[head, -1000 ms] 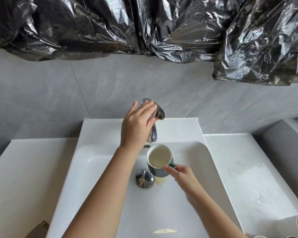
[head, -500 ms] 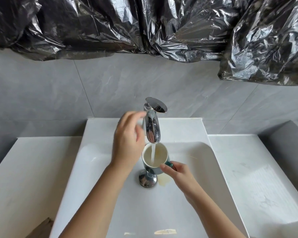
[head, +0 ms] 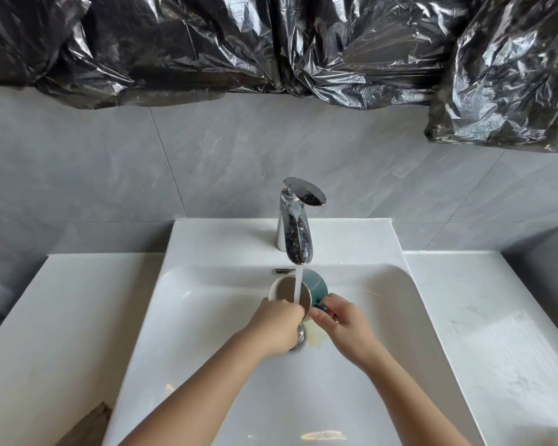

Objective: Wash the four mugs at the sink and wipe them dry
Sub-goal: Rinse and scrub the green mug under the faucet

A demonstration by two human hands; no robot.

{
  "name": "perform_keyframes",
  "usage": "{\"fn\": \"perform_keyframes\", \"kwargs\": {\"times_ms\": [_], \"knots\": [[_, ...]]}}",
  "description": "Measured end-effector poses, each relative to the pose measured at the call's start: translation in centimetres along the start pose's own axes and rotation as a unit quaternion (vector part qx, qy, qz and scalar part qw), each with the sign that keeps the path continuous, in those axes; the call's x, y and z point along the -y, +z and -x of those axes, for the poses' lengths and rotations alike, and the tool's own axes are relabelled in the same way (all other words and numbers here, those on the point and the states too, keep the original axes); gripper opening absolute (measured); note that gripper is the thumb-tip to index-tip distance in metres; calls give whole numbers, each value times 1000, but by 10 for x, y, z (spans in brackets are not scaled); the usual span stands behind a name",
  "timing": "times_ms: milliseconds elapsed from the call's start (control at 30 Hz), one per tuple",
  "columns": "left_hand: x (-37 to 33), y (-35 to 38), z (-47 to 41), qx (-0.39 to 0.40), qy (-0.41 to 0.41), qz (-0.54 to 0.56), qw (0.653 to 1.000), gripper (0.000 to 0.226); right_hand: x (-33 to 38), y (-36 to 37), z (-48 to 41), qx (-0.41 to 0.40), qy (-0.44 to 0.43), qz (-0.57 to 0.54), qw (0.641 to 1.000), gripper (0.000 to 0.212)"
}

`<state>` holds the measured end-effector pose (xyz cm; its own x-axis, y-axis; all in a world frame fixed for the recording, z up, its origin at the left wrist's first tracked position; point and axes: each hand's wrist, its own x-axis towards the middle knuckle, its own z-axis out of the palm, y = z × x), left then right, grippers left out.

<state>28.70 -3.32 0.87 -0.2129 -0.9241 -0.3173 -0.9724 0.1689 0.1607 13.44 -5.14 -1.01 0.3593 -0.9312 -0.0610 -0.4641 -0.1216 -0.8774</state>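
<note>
The mug (head: 315, 285) is held tilted over the sink (head: 207, 284) under the running tap (head: 295, 230). The right hand (head: 345, 320) pinches its handle (head: 318, 306), and the left hand (head: 276, 323) curls over the near rim. It looks like stiff, breakable ceramic, slick when wet, so the handle seems the safest hold.

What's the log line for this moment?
rinse; teal ceramic mug tilted under running chrome faucet; right hand grips handle; left hand at rim

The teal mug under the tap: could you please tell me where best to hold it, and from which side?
Probably the handle, from the near right: the mug is tilted with its mouth under the stream, and the handle juts toward the right hand, which pinches it.
</note>
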Motion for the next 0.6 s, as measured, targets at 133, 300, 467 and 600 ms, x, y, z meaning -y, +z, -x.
{"fn": "perform_keyframes", "kwargs": {"times_ms": [133, 300, 467, 600], "knots": [[19, 16, -1, -39, 55, -115, 991, 28, -8, -7, 0, 31, 15, 14, 999, 49], [18, 6, -3, -22, 84, -223, 971, 30, -3, -15, -1, 41, 18, 15, 999, 49], [-4, 21, 5, 8, 23, 39, 999, 16, -5, -16, 4, 46, 2, -4, 999, 59], [13, 23, 5, -83, 94, -104, 987, 17, -9, -17, 3, 67, 8, 12, 998, 49]]}}
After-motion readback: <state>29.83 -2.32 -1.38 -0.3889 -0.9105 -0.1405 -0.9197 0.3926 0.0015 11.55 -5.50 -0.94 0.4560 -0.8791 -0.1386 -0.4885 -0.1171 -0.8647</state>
